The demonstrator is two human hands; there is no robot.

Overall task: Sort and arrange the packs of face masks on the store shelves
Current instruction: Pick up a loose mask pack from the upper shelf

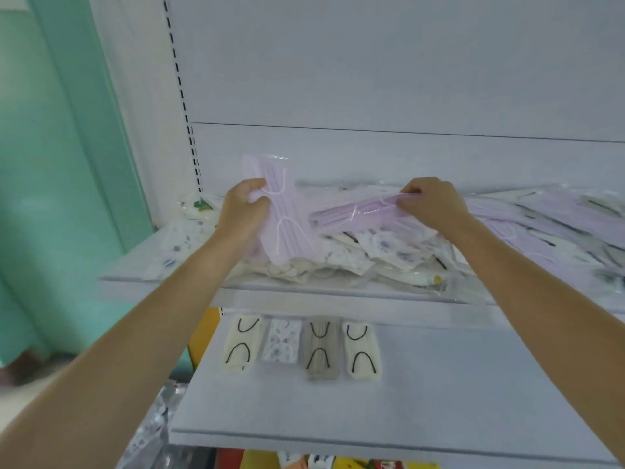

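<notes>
The left hand (pixel 241 211) is gripping a lilac pack (pixel 280 211), fingers curled around its left edge, thumb on its face. That pack is standing nearly upright, long axis running up and down and leaning slightly left at the top, over the pile (pixel 355 255) on the upper shelf (pixel 142 265). The right hand (pixel 429 204) is pinching a second lilac pack (pixel 355 214) by its right end; it is lying almost flat, long axis pointing left and slightly down. Four packs (pixel 301 346) are lying side by side on the lower shelf (pixel 439 401).

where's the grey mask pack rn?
Head view: grey mask pack lies on the lower shelf, third from left in a row of four, between the floral pack and a cream pack.
</notes>
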